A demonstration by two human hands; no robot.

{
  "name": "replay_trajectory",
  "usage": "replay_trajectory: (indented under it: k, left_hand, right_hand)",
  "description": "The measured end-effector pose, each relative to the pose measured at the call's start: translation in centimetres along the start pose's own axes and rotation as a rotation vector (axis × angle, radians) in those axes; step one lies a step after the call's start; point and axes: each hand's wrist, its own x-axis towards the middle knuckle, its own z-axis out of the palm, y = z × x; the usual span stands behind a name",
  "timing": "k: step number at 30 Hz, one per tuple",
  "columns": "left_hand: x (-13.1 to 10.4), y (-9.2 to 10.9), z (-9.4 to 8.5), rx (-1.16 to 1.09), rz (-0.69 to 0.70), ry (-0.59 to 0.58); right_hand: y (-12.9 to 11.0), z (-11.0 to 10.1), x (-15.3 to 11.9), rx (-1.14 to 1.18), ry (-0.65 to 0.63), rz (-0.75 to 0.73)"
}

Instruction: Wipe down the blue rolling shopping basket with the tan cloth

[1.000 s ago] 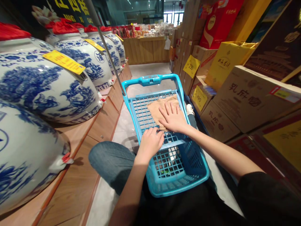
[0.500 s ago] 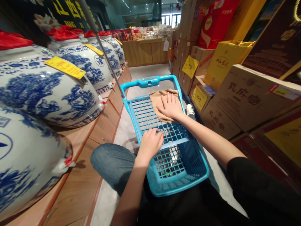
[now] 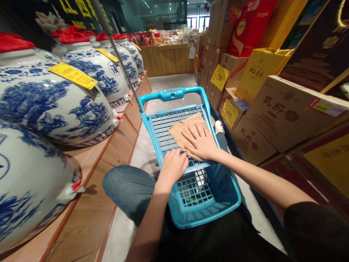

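Observation:
A blue plastic basket cart [image 3: 176, 95] stands between my knees, with a grid panel [image 3: 160, 134] across its upper part. On this grid lies a tan cloth [image 3: 181, 131]. My right hand [image 3: 201, 142] presses flat on the cloth, fingers spread. My left hand [image 3: 174, 163] rests at the grid's left side near the cloth's lower corner, its fingers curled over the grid; whether they grip a bar or the cloth edge is too small to tell. Below the grid, the open basket part [image 3: 204, 214] shows a mesh bottom.
Large blue-and-white jars [image 3: 51, 105] with red cloth tops line a wooden shelf [image 3: 120, 145] on the left. Stacked cartons [image 3: 289, 112] and a yellow bag [image 3: 252, 72] stand on the right. A thin metal pole [image 3: 122, 65] rises from the cart's left side. A counter [image 3: 166, 60] with goods is behind.
My right hand and the cloth have slid down the grid towards me, baring the grid's upper right part. My left hand has hardly moved.

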Motion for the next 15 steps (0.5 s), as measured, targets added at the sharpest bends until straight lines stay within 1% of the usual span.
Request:
replay_trajectory:
  k: [2,4,11,13,15]
  left_hand:
    - [0.0,-0.1,0.0,-0.005,-0.004,-0.001]
    - [0.1,-0.1,-0.1,-0.007,-0.009,0.001]
    - [-0.1,-0.2,-0.4,-0.016,-0.017,0.035]
    - [-0.2,-0.3,-0.4,-0.017,-0.013,0.043]
    - [-0.3,-0.3,-0.4,-0.016,-0.012,0.049]
  right_hand:
    - [0.2,-0.3,0.5,0.009,0.002,0.000]
    - [0.5,-0.7,1.7,0.024,-0.003,0.000]
    - [1.3,-1.2,7.8,0.120,0.028,0.063]
    - [1.4,-1.2,8.8,0.135,0.030,0.071]
    - [1.3,-1.2,8.9,0.136,0.031,0.062]
